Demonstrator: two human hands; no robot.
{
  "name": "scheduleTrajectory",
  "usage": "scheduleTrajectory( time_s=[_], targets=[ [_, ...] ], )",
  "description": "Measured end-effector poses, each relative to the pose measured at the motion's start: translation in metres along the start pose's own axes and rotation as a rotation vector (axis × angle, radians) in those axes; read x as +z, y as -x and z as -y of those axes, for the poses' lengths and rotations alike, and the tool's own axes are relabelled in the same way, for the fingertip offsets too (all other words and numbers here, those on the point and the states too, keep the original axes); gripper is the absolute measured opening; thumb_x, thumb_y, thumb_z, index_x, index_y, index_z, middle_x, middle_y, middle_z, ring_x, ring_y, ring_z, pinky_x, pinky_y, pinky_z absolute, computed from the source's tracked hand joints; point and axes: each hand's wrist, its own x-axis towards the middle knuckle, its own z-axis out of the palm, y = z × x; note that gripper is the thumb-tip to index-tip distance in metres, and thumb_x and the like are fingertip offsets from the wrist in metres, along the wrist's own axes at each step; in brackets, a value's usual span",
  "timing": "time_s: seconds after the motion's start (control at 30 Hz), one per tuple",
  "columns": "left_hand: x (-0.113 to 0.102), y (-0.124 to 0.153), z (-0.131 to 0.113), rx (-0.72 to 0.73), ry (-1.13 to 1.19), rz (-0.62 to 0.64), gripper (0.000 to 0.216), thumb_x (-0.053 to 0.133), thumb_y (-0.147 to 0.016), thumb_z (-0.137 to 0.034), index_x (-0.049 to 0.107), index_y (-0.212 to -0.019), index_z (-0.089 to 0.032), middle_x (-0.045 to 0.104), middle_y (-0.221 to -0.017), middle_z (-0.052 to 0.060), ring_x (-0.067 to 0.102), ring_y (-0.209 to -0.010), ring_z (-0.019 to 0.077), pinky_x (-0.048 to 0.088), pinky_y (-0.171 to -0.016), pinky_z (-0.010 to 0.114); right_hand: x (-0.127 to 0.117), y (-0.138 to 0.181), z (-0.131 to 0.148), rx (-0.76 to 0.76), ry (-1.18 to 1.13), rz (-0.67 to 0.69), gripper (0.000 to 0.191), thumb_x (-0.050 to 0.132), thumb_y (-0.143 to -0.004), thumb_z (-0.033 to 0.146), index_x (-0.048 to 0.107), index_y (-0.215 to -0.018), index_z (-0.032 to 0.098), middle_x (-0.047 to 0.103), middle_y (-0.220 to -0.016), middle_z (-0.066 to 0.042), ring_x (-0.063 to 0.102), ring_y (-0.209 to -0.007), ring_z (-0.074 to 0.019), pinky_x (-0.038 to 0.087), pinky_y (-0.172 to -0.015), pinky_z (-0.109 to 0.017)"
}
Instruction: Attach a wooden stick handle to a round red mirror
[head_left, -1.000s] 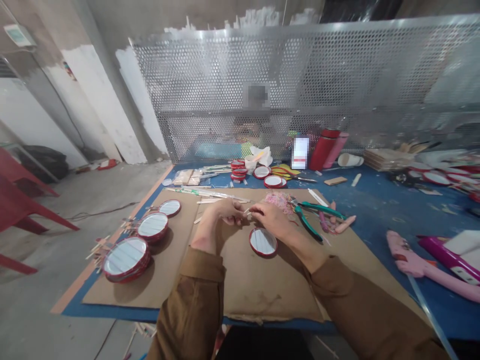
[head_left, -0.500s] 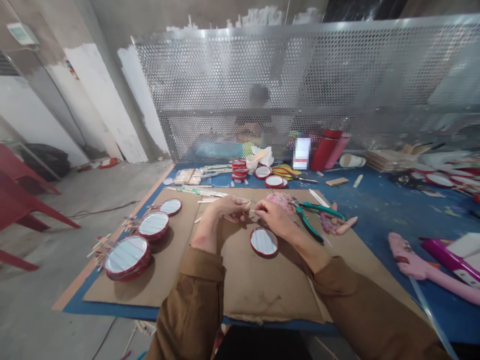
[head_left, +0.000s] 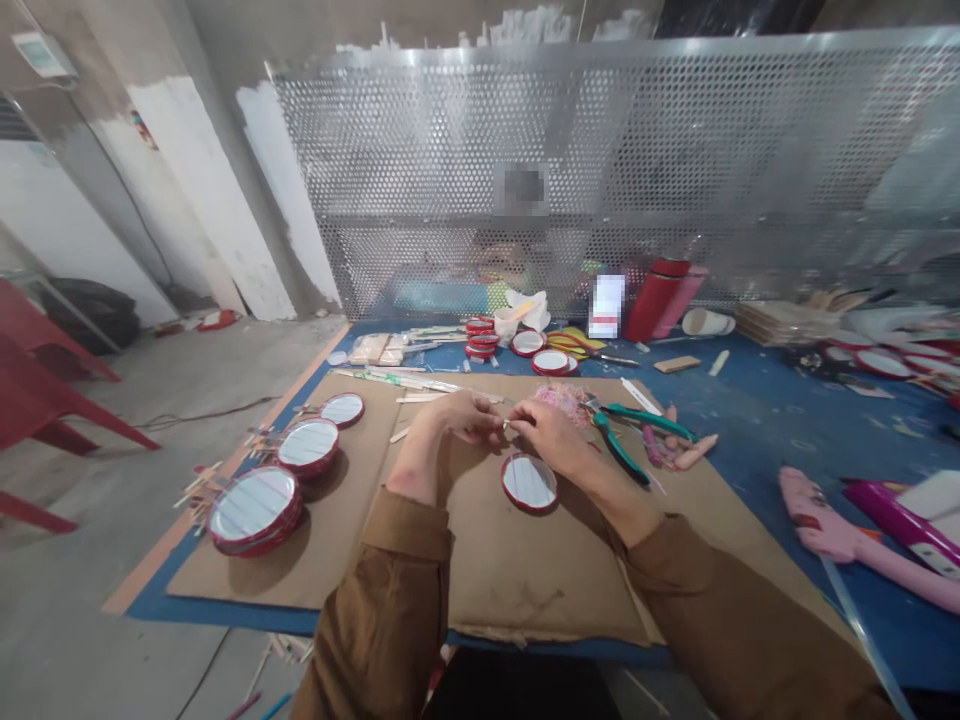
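Head view | my left hand [head_left: 465, 415] and right hand [head_left: 546, 432] stayed close, fingers curled tight, both pinching a small stick [head_left: 505, 424] | little round mirror [head_left: 529, 482] lay untouched at 6 o'clock | green pliers [head_left: 619, 450] at 3 o'clock | hardly anything moved, so I was still fiddling

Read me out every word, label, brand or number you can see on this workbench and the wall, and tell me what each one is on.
No text reads clearly anywhere.
Wall sign, upper left: too small to read.
White pack beside the red flask: blurred out, unreadable.
Thin stick pinched between left hand and right hand: no print visible.
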Motion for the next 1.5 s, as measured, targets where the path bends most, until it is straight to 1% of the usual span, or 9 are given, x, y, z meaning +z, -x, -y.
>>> scheduleTrajectory(
  time_s=[0.2, 0.33, 0.5, 0.8, 1.0, 1.17, 1.33, 1.4, 1.5],
  targets=[
    [0.002, 0.001, -0.001, -0.032, 0.091, -0.045, 0.013, 0.072, -0.082, -0.022, 0.068, -0.075, -0.012, 0.070, -0.066, 0.003, 0.063, -0.061, 0.0098, 0.047, -0.065, 0.021, -0.043, 0.013, -0.020, 0.155, 0.143, -0.234, 0.017, 0.053, -0.088, 0.027, 0.069, -0.086, 0.021, 0.073, -0.086, -0.005, 0.062, -0.078, -0.0191, 0.040, -0.070, -0.029],
    [0.004, 0.002, -0.004, -0.073, 0.070, -0.076, 0.015, 0.072, -0.081, -0.022, 0.068, -0.071, -0.012, 0.069, -0.062, 0.005, 0.060, -0.056, 0.0104, 0.047, -0.062, 0.023, -0.060, 0.025, -0.018, 0.246, 0.333, -0.152, 0.019, 0.055, -0.089, 0.030, 0.068, -0.078, 0.022, 0.071, -0.075, -0.004, 0.061, -0.070, -0.0187, 0.034, -0.061, -0.028],
    [0.005, -0.001, -0.003, -0.061, -0.006, -0.052, 0.013, 0.068, -0.082, -0.021, 0.069, -0.071, -0.014, 0.067, -0.058, 0.002, 0.059, -0.054, 0.0095, 0.045, -0.058, 0.021, -0.053, 0.030, 0.002, 0.243, 0.432, -0.004, 0.025, 0.053, -0.093, 0.035, 0.069, -0.080, 0.022, 0.074, -0.080, -0.005, 0.064, -0.076, -0.0204, 0.031, -0.060, -0.027],
    [0.002, -0.002, -0.001, -0.041, -0.031, -0.026, 0.015, 0.067, -0.082, -0.023, 0.069, -0.069, -0.015, 0.067, -0.059, 0.000, 0.059, -0.057, 0.0096, 0.046, -0.062, 0.021, -0.044, 0.034, 0.033, 0.278, 0.508, 0.111, 0.024, 0.054, -0.096, 0.033, 0.072, -0.085, 0.023, 0.076, -0.090, -0.005, 0.067, -0.083, -0.0198, 0.032, -0.061, -0.027],
    [0.001, 0.005, -0.003, -0.014, 0.077, -0.051, 0.025, 0.081, -0.070, -0.033, 0.064, -0.066, -0.014, 0.063, -0.058, 0.000, 0.058, -0.057, 0.0102, 0.048, -0.064, 0.023, -0.037, 0.060, 0.041, 0.126, 0.514, 0.033, 0.018, 0.055, -0.097, 0.026, 0.069, -0.087, 0.020, 0.076, -0.093, -0.006, 0.067, -0.087, -0.0191, 0.036, -0.068, -0.028],
    [0.005, 0.001, -0.002, 0.003, 0.047, -0.032, 0.038, 0.086, -0.061, -0.041, 0.059, -0.061, -0.015, 0.060, -0.051, -0.002, 0.054, -0.049, 0.0089, 0.045, -0.054, 0.021, -0.035, 0.118, 0.046, 0.009, 0.490, -0.103, 0.023, 0.052, -0.099, 0.027, 0.067, -0.083, 0.021, 0.074, -0.085, -0.005, 0.066, -0.079, -0.0183, 0.039, -0.070, -0.028],
    [0.014, 0.004, -0.007, 0.007, 0.018, -0.036, 0.029, 0.074, -0.078, -0.031, 0.058, -0.059, -0.015, 0.059, -0.049, -0.001, 0.051, -0.043, 0.0076, 0.041, -0.048, 0.020, -0.073, 0.195, 0.012, 0.077, 0.671, -0.347, 0.030, 0.042, -0.101, 0.032, 0.068, -0.089, 0.023, 0.073, -0.085, -0.008, 0.066, -0.081, -0.0219, 0.043, -0.076, -0.032],
    [0.018, 0.006, -0.009, 0.000, 0.072, -0.050, 0.026, 0.071, -0.081, -0.026, 0.058, -0.061, -0.015, 0.060, -0.049, 0.000, 0.053, -0.043, 0.0080, 0.043, -0.049, 0.020, -0.103, 0.219, -0.016, 0.151, 0.825, -0.357, 0.029, 0.042, -0.098, 0.031, 0.067, -0.088, 0.022, 0.072, -0.085, -0.011, 0.065, -0.084, -0.0260, 0.045, -0.079, -0.036],
    [0.022, 0.009, -0.012, -0.004, 0.201, -0.067, 0.024, 0.069, -0.083, -0.020, 0.056, -0.063, -0.015, 0.062, -0.052, 0.001, 0.057, -0.047, 0.0090, 0.050, -0.057, 0.022, -0.147, 0.236, -0.058, 0.253, 1.030, -0.244, 0.024, 0.044, -0.090, 0.020, 0.068, -0.090, 0.020, 0.071, -0.089, -0.017, 0.063, -0.086, -0.0325, 0.046, -0.077, -0.043]
  ],
)
